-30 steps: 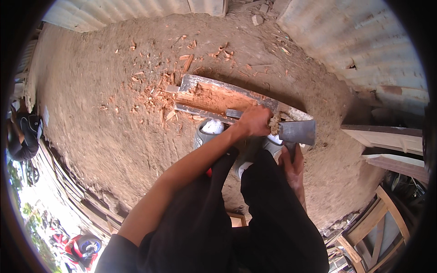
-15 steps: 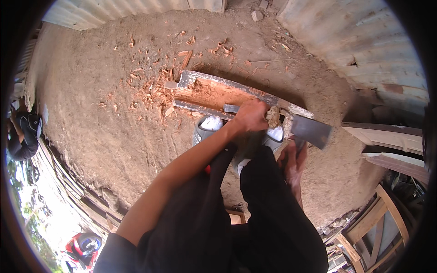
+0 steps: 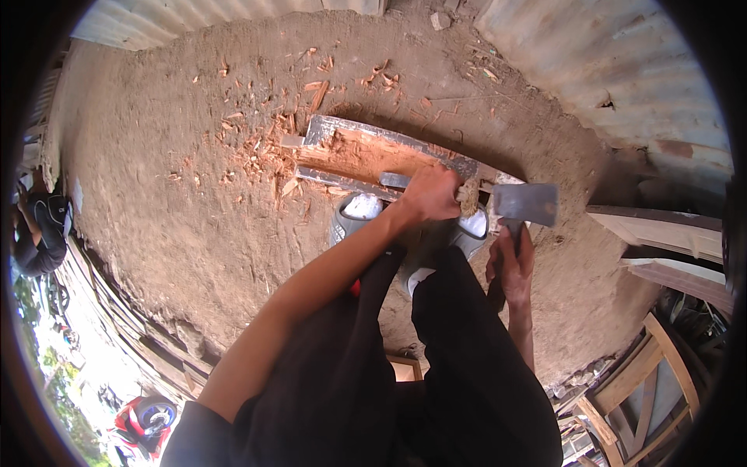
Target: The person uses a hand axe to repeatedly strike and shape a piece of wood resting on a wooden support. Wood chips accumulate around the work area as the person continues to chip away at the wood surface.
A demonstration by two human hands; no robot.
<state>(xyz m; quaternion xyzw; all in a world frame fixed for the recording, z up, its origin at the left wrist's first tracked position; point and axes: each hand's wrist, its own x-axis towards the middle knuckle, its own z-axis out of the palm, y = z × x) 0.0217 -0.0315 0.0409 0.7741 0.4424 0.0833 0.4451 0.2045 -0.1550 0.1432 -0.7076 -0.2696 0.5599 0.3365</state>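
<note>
A long wooden beam (image 3: 358, 152) lies slantwise on the ground before my feet, its dark-faced sides flanking a hollowed, reddish, rough-cut middle. My left hand (image 3: 429, 193) is closed around a chisel, whose flat metal blade (image 3: 394, 180) points left over the beam's near side. The chisel's frayed handle end (image 3: 468, 198) sticks out to the right of my fist. My right hand (image 3: 513, 261) grips a hatchet by its dark handle. Beside the beam's right end hangs the hatchet's broad grey head (image 3: 525, 204), apart from the chisel handle.
Reddish wood chips (image 3: 257, 159) are scattered left of and beyond the beam. My feet in grey sandals (image 3: 348, 226) stand against its near side. Corrugated metal sheets (image 3: 615, 70) rise at the far right. Wooden frames (image 3: 650, 381) lean at the lower right. Another person (image 3: 40, 229) sits at the far left.
My right hand and the hatchet have moved slightly up, and the hatchet head has turned more level. My left hand and the chisel are nearly where they were.
</note>
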